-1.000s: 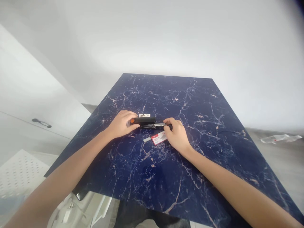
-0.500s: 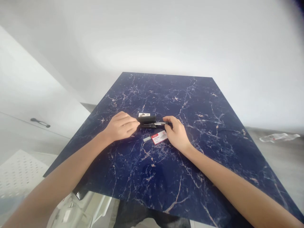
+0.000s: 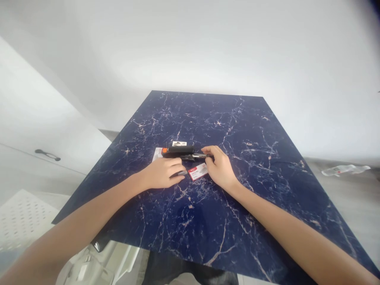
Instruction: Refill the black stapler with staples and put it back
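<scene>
Though my right fingers [image 3: 209,149] grip the opened stapler [image 3: 180,150] at its 3 o'clock end, staples [image 3: 183,173] lie outside, toward 6 o'clock; left fingers [image 3: 177,168], grip unclear.

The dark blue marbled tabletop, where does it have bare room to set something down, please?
The tabletop is bare beyond the black stapler toward the far edge, right of the right hand, and between the forearms. It is crowded around the stapler, with the left hand and red-and-white box close in front.
</scene>
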Action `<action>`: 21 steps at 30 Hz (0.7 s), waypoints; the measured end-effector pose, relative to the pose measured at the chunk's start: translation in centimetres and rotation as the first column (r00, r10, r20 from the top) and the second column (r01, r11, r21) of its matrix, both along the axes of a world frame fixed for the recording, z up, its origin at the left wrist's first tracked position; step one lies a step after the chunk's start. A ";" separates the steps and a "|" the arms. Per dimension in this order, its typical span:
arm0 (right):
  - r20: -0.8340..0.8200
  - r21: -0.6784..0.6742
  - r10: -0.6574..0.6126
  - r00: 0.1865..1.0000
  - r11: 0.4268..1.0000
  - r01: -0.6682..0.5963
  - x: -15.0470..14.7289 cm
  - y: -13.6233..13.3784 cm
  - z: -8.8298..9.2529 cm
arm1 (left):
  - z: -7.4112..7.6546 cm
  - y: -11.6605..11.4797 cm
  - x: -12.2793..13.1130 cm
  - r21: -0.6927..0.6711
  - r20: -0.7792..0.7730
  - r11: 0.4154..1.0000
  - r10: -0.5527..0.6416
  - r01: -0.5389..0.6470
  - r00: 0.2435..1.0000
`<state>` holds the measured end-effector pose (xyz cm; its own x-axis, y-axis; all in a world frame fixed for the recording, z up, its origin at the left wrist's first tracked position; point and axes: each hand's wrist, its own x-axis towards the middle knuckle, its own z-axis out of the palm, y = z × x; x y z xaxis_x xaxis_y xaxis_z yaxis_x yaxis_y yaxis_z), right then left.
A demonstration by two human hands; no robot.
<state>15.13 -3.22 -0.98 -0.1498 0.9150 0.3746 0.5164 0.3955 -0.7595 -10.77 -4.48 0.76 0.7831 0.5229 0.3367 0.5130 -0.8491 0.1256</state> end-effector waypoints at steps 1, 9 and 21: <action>0.006 0.006 0.003 1.000 1.000 -0.003 0.0 0.0 0.0 | 0.1 0.0 -0.1 0.003 -0.004 1.000 0.004 -0.004 1.000; 0.022 0.130 -0.015 1.000 0.991 0.012 -0.1 -0.8 0.6 | 0.0 0.3 -0.5 0.048 0.040 0.999 -0.001 -0.001 0.999; 0.343 0.436 0.390 0.854 0.739 -0.513 -0.7 -1.9 0.4 | -0.3 -0.8 0.0 -0.132 0.307 0.989 0.098 -0.060 0.947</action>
<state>14.42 -5.12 -0.56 -0.6286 0.4125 0.6593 0.3018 0.9107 -0.2821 -10.77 -5.30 0.45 0.6035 0.6301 0.4886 0.4968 -0.7764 0.3877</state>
